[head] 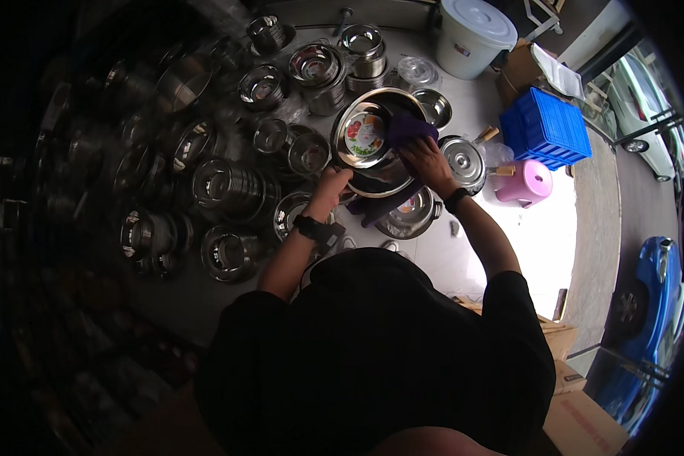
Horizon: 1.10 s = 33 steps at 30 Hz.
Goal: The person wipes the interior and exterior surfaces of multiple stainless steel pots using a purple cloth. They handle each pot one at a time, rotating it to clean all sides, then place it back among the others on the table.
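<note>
A wide stainless steel basin [376,185] with a printed fruit pattern inside is held up in front of me, tilted. My left hand [332,188] grips its lower left rim. With my right hand [427,162] I press a purple cloth [407,131] against the basin's inner right side; the cloth's loose end hangs below the rim. Under the basin stands a steel pot [410,216] with side handles. To the right of my right hand is a lidded steel pot [463,161]. Nested steel bowls [316,65] stand beyond the basin.
Stacks of steel basins [228,185] crowd the floor at left. At right are a blue plastic crate [541,128], a pink plastic stool [527,182] and a large lidded white bucket [470,45]. Cardboard boxes [584,422] stand at lower right.
</note>
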### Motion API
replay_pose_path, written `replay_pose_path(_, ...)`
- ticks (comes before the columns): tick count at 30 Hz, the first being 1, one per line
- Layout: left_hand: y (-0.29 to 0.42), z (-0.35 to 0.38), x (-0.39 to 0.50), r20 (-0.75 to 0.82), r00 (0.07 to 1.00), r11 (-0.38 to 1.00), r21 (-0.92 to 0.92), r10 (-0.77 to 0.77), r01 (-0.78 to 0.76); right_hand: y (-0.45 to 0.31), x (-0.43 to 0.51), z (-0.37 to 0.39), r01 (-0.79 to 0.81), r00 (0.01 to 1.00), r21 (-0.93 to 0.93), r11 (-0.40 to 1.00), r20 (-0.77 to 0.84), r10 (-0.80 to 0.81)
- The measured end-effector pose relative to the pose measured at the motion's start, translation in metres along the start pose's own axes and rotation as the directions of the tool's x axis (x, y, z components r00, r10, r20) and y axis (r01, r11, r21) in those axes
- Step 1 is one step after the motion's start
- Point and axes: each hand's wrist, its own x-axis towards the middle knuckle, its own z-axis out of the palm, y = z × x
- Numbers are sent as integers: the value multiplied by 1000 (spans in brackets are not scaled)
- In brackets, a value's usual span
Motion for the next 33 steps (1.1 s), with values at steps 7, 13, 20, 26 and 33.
replay_pose_path(7, -10, -5, 14, -70, 998, 999, -49, -4, 1, -36, -1, 10, 12, 968, 45, 999, 248, -22)
replay_pose_path(13, -13, 1, 15, -33, 999, 993, -115, 20, -24, -94, 11, -2, -94, 973, 523, 847, 228, -33)
replay_pose_path(20, -1, 12, 2, -67, 998, 995, -97, 15, -22, -78, 9, -16, -3, 987, 576, 818, 133, -90)
replay_pose_path(26, -8, -9, 6, -6, 998, 987, 151, 57, -55, -21, 5, -16, -1, 978, 264, 964, 202, -54)
replay_pose_path(33, -2, 4, -7, -63, 997, 999, 5, 42, -42, -4, 28, 2, -122, 992, 11, 993, 17, 121)
